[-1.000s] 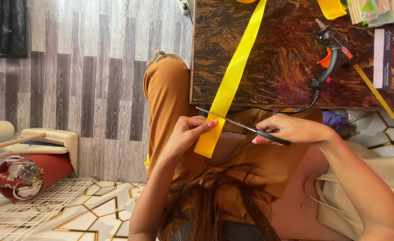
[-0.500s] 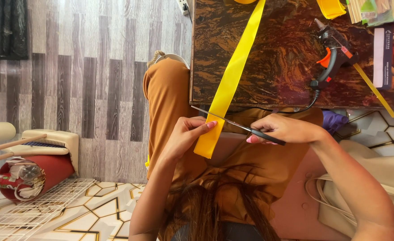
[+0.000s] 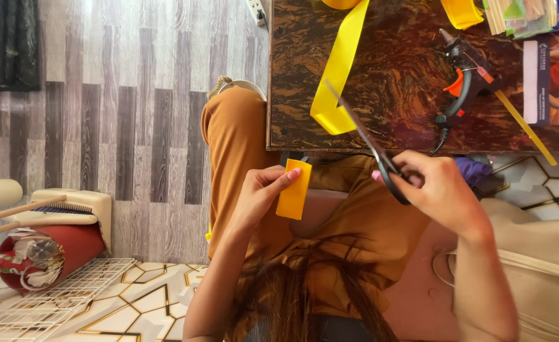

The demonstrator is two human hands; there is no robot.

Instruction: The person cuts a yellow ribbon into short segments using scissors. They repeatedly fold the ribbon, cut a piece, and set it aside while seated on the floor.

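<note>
Two hands are working just below a dark marbled counter (image 3: 406, 82) where a long yellow ribbon (image 3: 339, 69) is lying. Right hand (image 3: 441, 190) is clenching its grip on black scissors (image 3: 371, 142), blades touching the ribbon's end. Left hand (image 3: 260, 196) is pinching a small yellow ribbon piece (image 3: 293, 189) over the lap.

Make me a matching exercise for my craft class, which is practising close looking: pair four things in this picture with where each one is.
Things:
1. cut yellow piece
2. scissors
3. glue gun
4. long yellow ribbon

Places:
A. lying on the dark table, handle end near the far right
B. pinched in the left hand, over the lap
C. held in the right hand, blades pointing toward the table
D. trailing across the table to its near edge

Pairs: 1-B, 2-C, 3-A, 4-D
</note>
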